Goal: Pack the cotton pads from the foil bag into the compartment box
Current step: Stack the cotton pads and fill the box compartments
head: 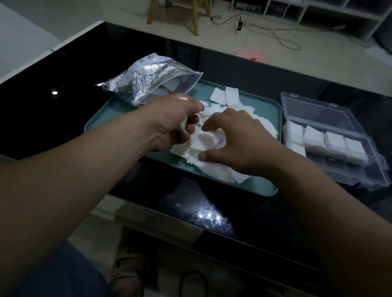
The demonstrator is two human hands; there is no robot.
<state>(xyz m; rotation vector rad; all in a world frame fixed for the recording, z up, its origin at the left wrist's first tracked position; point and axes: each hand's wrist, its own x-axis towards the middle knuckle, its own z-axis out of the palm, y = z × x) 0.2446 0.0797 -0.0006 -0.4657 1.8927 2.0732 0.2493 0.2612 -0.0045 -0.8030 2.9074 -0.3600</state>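
A heap of white square cotton pads [214,167] lies on a teal tray [268,105]. My left hand [173,120] is curled round a few pads above the heap's left side. My right hand [236,140] hovers over the heap with spread, bent fingers touching the pads, holding none that I can see. The silver foil bag [146,79] lies open on the tray's far left corner, its mouth toward the pads. The clear compartment box [334,140] stands open to the right of the tray, with stacked pads in its back row of compartments.
The tray and box rest on a glossy black table [39,99]. The box lid [318,110] stands open at the back. A wooden stool [175,2], floor cables and white shelving sit beyond the table. My legs and a sandal show below the table edge.
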